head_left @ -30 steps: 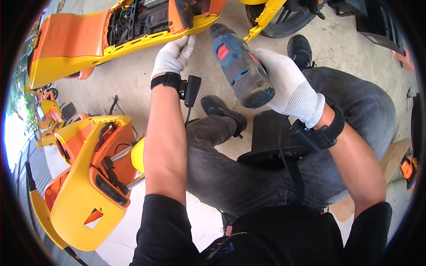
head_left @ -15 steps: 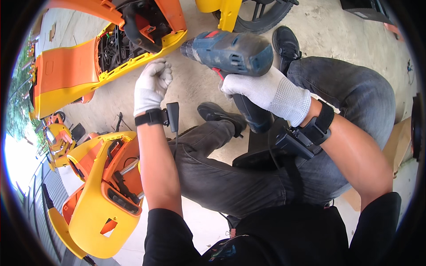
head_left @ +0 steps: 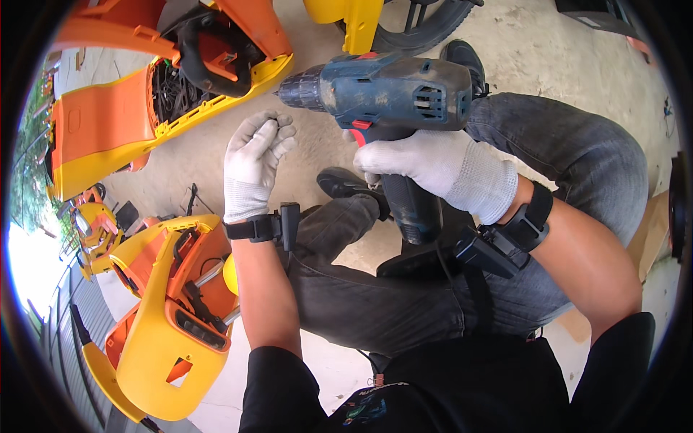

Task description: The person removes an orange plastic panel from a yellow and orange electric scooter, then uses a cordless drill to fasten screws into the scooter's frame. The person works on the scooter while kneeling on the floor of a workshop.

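A dusty blue cordless drill (head_left: 390, 90) is gripped by its handle in my gloved right hand (head_left: 426, 162), its chuck pointing left. The fingers wrap around below the red trigger. Close under the drill's tip, my gloved left hand (head_left: 256, 155) is closed, thumb and fingertips pinched together. A tiny dark spot shows between them, too small to name. Just beyond the left hand lies an orange and yellow scooter body panel (head_left: 108, 119) with an opening full of dark wiring (head_left: 177, 94). A black curved part (head_left: 198, 58) sits over that opening.
A yellow and orange body shell (head_left: 173, 346) stands at the lower left, with another yellow unit (head_left: 97, 224) behind it. At the top are a black-tyred wheel (head_left: 422, 32) and a yellow panel (head_left: 354, 22). Cardboard (head_left: 646, 231) lies at the right, beside my bent leg (head_left: 570, 144).
The drill has turned more level and come slightly nearer, showing more of its handle. My left hand has shifted a little right and nearer, its pinched fingertips now turned toward the drill's tip.
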`<action>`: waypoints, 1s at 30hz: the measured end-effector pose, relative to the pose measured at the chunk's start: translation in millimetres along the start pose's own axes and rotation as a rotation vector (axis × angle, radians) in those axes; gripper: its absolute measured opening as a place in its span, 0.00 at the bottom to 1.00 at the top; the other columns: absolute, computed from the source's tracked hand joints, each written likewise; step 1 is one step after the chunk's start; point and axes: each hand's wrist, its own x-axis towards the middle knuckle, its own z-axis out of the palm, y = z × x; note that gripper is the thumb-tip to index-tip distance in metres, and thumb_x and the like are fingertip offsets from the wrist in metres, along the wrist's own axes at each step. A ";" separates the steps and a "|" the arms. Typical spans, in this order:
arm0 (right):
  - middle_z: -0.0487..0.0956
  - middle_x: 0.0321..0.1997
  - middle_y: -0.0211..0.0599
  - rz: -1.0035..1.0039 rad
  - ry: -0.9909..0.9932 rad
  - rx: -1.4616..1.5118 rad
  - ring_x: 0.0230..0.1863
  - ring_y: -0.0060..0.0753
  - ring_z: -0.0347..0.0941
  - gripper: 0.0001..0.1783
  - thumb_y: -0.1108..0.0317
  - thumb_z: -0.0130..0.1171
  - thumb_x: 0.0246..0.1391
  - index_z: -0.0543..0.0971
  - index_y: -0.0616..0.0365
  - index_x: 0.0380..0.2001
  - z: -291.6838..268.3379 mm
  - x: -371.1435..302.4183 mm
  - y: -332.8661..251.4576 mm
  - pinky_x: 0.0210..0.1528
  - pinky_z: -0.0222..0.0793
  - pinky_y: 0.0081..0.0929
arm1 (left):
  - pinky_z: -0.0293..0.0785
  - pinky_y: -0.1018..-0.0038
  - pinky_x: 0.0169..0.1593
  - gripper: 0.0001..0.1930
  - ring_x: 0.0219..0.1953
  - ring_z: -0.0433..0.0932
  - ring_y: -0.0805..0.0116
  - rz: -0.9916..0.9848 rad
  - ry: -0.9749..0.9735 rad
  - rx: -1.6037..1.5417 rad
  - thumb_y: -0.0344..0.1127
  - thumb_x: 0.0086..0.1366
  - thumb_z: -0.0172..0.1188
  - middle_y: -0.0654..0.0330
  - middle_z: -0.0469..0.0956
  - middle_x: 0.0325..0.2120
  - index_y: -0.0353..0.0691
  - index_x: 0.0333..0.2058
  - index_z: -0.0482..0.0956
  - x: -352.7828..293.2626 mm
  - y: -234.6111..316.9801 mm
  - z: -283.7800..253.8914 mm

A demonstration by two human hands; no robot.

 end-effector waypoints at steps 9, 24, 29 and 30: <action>0.80 0.24 0.32 -0.042 0.023 -0.039 0.27 0.25 0.77 0.08 0.65 0.59 0.51 0.80 0.58 0.29 1.7 4.4 -3.2 0.34 0.73 0.25 | 0.80 0.72 0.45 0.10 0.37 0.79 0.67 0.035 -0.122 -0.181 0.28 0.68 0.55 0.54 0.78 0.37 0.29 0.46 0.73 22.1 -4.8 -9.3; 0.79 0.23 0.31 -0.014 -0.014 0.068 0.26 0.22 0.76 0.08 0.65 0.58 0.52 0.79 0.59 0.27 -1.5 11.5 -0.2 0.33 0.73 0.25 | 0.81 0.73 0.45 0.12 0.37 0.80 0.68 0.019 -0.093 -0.237 0.28 0.70 0.53 0.54 0.78 0.38 0.28 0.49 0.71 31.1 1.0 -6.0; 0.81 0.26 0.31 0.027 0.021 0.017 0.28 0.22 0.76 0.11 0.62 0.60 0.53 0.81 0.60 0.30 -4.2 11.4 -2.8 0.35 0.73 0.24 | 0.82 0.75 0.41 0.10 0.34 0.80 0.67 -0.009 -0.063 -0.261 0.29 0.70 0.53 0.52 0.79 0.34 0.27 0.45 0.73 29.6 4.6 0.2; 0.81 0.27 0.31 0.043 0.014 0.004 0.29 0.22 0.77 0.11 0.62 0.61 0.52 0.81 0.60 0.30 -5.6 12.2 -2.6 0.36 0.74 0.24 | 0.81 0.75 0.41 0.10 0.34 0.80 0.67 -0.011 -0.078 -0.262 0.30 0.70 0.54 0.52 0.79 0.34 0.28 0.45 0.73 30.0 4.3 -1.2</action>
